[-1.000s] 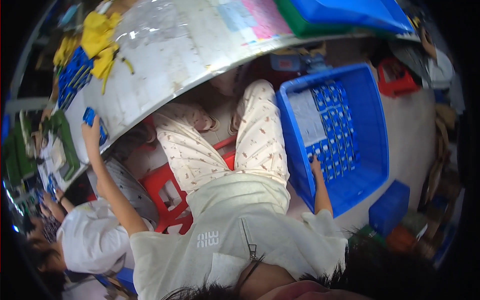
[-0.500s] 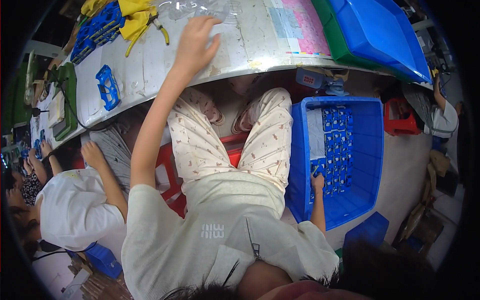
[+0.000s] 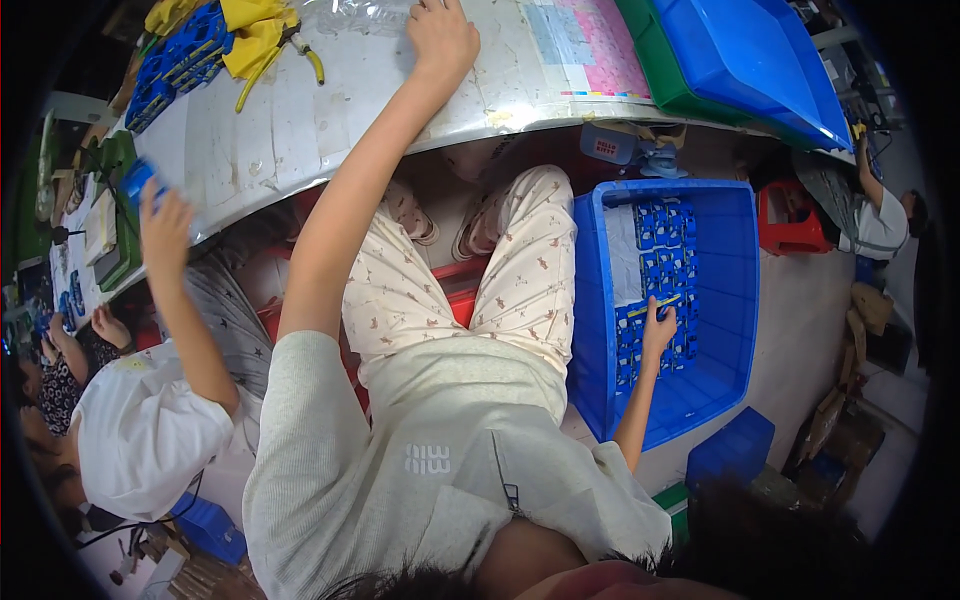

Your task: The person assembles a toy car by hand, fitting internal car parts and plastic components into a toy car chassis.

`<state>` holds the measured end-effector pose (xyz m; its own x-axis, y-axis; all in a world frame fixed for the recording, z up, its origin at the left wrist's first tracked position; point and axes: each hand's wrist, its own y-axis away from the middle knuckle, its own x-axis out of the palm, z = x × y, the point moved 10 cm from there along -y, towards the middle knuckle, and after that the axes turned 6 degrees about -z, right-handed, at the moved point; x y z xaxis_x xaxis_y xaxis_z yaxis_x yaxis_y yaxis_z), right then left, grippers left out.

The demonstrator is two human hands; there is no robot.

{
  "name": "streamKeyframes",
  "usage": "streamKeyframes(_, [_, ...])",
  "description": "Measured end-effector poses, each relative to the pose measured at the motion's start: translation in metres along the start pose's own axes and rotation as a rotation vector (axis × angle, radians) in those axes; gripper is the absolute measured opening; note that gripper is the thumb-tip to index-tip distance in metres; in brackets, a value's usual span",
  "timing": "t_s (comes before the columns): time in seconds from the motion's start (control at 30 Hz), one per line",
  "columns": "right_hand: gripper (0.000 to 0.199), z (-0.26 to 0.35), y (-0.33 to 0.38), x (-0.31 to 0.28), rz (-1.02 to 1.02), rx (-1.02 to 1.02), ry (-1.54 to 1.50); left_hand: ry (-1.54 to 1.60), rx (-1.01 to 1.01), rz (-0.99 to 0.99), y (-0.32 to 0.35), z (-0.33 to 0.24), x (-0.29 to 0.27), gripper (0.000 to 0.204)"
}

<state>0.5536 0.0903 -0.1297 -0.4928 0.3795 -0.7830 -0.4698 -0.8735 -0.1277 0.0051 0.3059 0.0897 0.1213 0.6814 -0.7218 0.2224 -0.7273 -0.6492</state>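
Note:
My left hand (image 3: 445, 40) reaches over the white table at the upper edge, with its fingers curled. Its fingertips are partly cut off, so what they hold is hidden. Clear plastic packaging (image 3: 368, 12) lies just left of it. My right hand (image 3: 656, 328) is inside the large blue bin (image 3: 725, 350), closed on a thin yellow piece (image 3: 668, 302) too small to name exactly. Below that hand, small blue parts (image 3: 665, 230) stand packed in rows, with a white sheet (image 3: 624, 262) beside them.
Yellow-handled pliers (image 3: 300, 45) lie by a yellow cloth (image 3: 245, 35) and stacked blue frames (image 3: 180, 60). A co-worker's hand (image 3: 165, 225) at left lifts a blue part (image 3: 140, 180). Stacked trays (image 3: 750, 70) sit at the table's right; a red stool (image 3: 790, 220) stands beyond the bin.
My left hand has moved right and farther over the table, its fingers curling. My right hand has risen toward the bin's far end. The co-worker has picked up the blue part.

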Motion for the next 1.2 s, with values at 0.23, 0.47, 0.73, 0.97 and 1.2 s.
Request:
streamKeyframes(0.23, [0.027,0.068,-0.001,-0.016,-0.067,0.061,-0.276,0.201,0.016,-0.071,0.011,0.01,-0.009,0.034])
streamKeyframes(0.47, [0.038,0.131,0.006,-0.038,-0.025,-0.001,-0.681,0.242,-0.027,0.072,0.028,-0.004,-0.032,0.021])
streamKeyframes(0.73, [0.087,0.266,0.041,0.004,0.725,0.187,-1.491,1.385,-0.447,0.882,0.128,-0.096,-0.053,0.021])
streamKeyframes(0.97, [0.077,0.302,0.075,0.015,0.891,0.2,-1.443,1.331,-0.407,0.926,0.168,-0.116,-0.064,0.021])
streamKeyframes(1.2, [0.072,0.293,0.078,0.027,0.843,0.224,-1.297,0.498,0.33,0.022,0.15,-0.136,-0.153,0.03])
